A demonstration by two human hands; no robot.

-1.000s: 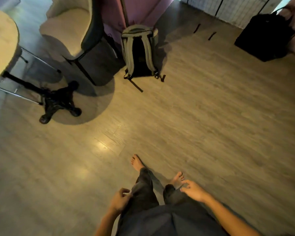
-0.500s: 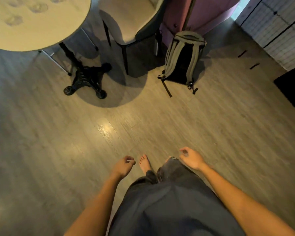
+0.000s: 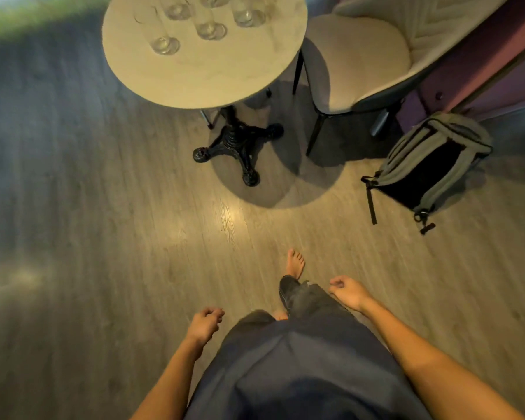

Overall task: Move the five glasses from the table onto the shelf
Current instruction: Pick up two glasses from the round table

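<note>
Left hand (image 3: 205, 324) and right hand (image 3: 347, 294) empty, fingers (image 3: 214, 313) loosely curled, a person faces clear glasses (image 3: 208, 28) on the round beige surface (image 3: 200, 77) at 12 o'clock, pickup likely next.

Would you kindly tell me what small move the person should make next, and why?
Probably a step forward toward the table: the glasses stand on its top, a stretch of floor lies between, and the left hand and the right hand hang loosely curled, holding nothing.
</note>
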